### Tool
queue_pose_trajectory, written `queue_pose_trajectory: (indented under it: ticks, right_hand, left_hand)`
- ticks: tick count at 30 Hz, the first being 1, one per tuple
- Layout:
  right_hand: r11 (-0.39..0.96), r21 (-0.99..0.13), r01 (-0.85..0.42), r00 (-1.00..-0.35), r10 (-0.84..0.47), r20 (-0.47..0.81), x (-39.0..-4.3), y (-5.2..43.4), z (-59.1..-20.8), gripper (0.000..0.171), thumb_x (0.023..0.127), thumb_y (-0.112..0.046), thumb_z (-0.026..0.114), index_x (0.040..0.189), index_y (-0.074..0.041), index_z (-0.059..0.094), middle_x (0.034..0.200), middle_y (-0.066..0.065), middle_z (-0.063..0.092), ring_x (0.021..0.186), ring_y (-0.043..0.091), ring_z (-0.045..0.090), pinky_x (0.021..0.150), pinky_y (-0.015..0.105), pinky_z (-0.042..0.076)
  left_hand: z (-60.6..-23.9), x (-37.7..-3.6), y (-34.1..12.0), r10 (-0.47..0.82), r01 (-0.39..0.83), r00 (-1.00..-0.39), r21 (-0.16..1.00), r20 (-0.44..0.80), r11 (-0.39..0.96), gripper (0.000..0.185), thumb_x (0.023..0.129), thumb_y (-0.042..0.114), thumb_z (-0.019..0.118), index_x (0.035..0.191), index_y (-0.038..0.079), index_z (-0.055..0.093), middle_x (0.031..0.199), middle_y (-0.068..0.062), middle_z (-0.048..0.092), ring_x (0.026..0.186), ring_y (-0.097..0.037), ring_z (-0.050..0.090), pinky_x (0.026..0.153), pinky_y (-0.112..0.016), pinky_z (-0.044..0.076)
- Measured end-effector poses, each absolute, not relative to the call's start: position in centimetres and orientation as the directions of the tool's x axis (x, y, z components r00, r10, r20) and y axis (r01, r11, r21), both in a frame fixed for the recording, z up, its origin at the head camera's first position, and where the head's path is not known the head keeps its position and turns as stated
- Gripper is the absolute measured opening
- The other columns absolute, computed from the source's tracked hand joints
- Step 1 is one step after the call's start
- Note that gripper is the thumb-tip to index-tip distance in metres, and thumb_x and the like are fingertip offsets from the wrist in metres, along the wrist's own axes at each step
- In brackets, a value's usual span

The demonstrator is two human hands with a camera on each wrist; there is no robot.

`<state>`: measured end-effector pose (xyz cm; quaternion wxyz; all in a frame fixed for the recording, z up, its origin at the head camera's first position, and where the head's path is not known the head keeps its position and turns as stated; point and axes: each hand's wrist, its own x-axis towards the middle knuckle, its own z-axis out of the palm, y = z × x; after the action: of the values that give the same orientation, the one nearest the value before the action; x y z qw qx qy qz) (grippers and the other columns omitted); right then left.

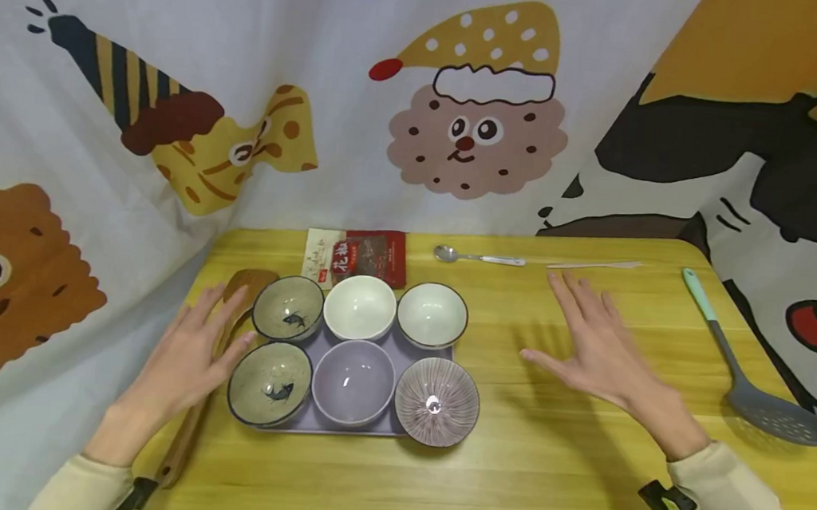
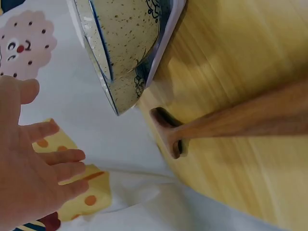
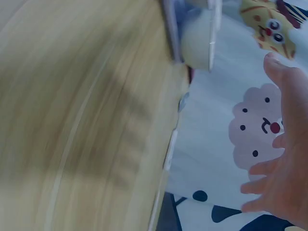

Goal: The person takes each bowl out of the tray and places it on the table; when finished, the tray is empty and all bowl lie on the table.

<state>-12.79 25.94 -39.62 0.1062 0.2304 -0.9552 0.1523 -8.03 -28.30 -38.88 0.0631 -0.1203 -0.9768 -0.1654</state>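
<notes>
Several bowls stand in two rows on a lilac tray (image 1: 319,430). At its left are two speckled fish-pattern bowls (image 1: 271,384); a cream bowl (image 1: 360,307) and a lilac bowl (image 1: 353,383) fill the middle. On the right are a pale dark-rimmed bowl (image 1: 432,315) and a striped bowl (image 1: 437,402), which overhangs the tray's corner. My left hand (image 1: 188,350) hovers beside the fish-pattern bowls, over a wooden spatula (image 2: 231,115), fingers spread and holding nothing. To the right of the tray, my right hand (image 1: 599,346) is above the table, fingers spread, also holding nothing.
Behind the bowls lies a red and white spice packet (image 1: 372,256). A metal spoon (image 1: 480,257) and a thin pale wooden stick (image 1: 595,265) lie along the back edge. A grey slotted turner (image 1: 764,403) with a mint handle lies at the right edge. A cartoon-print cloth (image 1: 289,37) hangs behind.
</notes>
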Motion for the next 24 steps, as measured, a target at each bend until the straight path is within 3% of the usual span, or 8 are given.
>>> queue_pose_trajectory:
  ticks: [4, 9, 18, 24]
  right_hand:
    - [0.803, -0.384, -0.456, -0.888, -0.385, 0.252, -13.2, 25.2, -40.1, 0.116, 0.080, -0.049, 0.082, 0.165, -0.020, 0.008, 0.166, 0.022, 0.021, 0.147, 0.052, 0.027, 0.116, 0.071, 0.020]
    - [0.747, -0.504, -0.433, -0.901, -0.372, 0.223, -13.9, 24.7, -40.8, 0.116, 0.081, -0.041, 0.085, 0.165, -0.023, 0.008, 0.169, 0.017, 0.017, 0.149, 0.049, 0.024, 0.113, 0.072, 0.025]
    - [0.585, -0.644, -0.494, -0.860, -0.440, 0.259, -16.1, 23.3, -42.3, 0.114, 0.080, -0.025, 0.087, 0.164, -0.013, 0.011, 0.162, 0.027, 0.029, 0.141, 0.049, 0.039, 0.110, 0.062, 0.038]
    - [0.503, -0.716, -0.484, -0.846, -0.479, 0.236, -17.3, 21.9, -42.9, 0.112, 0.081, -0.020, 0.087, 0.164, -0.013, 0.012, 0.160, 0.028, 0.032, 0.141, 0.049, 0.040, 0.111, 0.061, 0.038]
  left_hand:
    - [-39.5, -8.3, -28.6, 0.171, 0.214, -0.974, 0.371, 0.146, 0.904, 0.070, 0.103, 0.039, 0.056, 0.160, 0.008, 0.029, 0.159, -0.035, 0.027, 0.139, -0.061, 0.029, 0.108, -0.075, 0.025]
    - [-40.1, -8.6, -28.6, 0.136, 0.177, -0.983, 0.443, 0.122, 0.879, 0.070, 0.104, 0.039, 0.056, 0.158, 0.002, 0.030, 0.153, -0.036, 0.035, 0.133, -0.061, 0.037, 0.104, -0.073, 0.032]
    - [-41.3, -9.8, -29.5, 0.126, 0.118, -0.992, 0.557, 0.024, 0.822, 0.068, 0.105, 0.035, 0.054, 0.155, -0.006, 0.031, 0.143, -0.035, 0.051, 0.126, -0.053, 0.052, 0.103, -0.064, 0.043]
    - [-41.3, -10.0, -29.2, 0.128, 0.043, -0.987, 0.615, -0.094, 0.787, 0.070, 0.106, 0.032, 0.054, 0.156, -0.008, 0.025, 0.139, -0.036, 0.053, 0.120, -0.052, 0.059, 0.097, -0.058, 0.050]
